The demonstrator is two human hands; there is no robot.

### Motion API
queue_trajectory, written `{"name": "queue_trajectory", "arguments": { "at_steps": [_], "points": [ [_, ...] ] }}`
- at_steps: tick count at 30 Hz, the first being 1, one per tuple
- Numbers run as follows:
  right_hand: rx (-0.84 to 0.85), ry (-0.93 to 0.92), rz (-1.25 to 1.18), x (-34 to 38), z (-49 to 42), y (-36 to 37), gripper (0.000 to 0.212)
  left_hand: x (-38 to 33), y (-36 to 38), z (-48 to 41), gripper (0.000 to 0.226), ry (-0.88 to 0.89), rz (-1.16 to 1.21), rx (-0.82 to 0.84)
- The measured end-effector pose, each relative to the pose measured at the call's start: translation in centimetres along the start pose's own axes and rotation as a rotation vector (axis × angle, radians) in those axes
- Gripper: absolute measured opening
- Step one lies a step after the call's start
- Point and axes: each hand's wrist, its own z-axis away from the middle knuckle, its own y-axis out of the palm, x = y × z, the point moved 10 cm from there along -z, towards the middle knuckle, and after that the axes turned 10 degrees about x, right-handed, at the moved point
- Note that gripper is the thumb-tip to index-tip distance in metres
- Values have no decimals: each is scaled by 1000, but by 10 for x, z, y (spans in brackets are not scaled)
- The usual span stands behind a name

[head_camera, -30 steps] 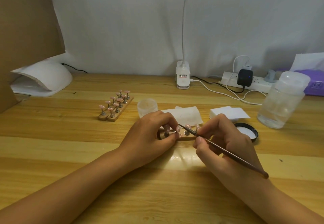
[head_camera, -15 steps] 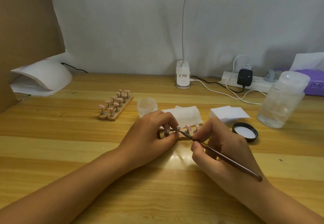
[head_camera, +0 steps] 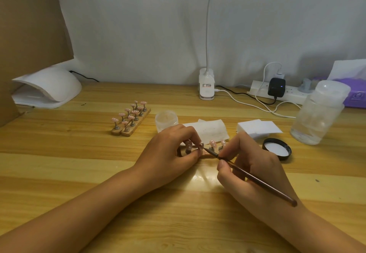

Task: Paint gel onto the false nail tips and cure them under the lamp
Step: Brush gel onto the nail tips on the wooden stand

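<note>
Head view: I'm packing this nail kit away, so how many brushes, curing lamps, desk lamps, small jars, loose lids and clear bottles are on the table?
Brush: 1
Curing lamp: 1
Desk lamp: 1
Small jar: 1
Black lid: 1
Clear bottle: 1
Total: 6
</note>
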Motion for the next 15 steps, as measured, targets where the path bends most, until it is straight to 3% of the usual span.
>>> {"name": "queue_trajectory", "arguments": {
  "at_steps": [8, 15],
  "points": [
    [-21, -35, -47, 2, 1, -3, 14, -3, -2, 1, 11, 13, 8, -5],
    [-59, -2, -243, -10, 0, -7, 9, -4, -2, 1, 9, 12, -1, -17]
  ]
}}
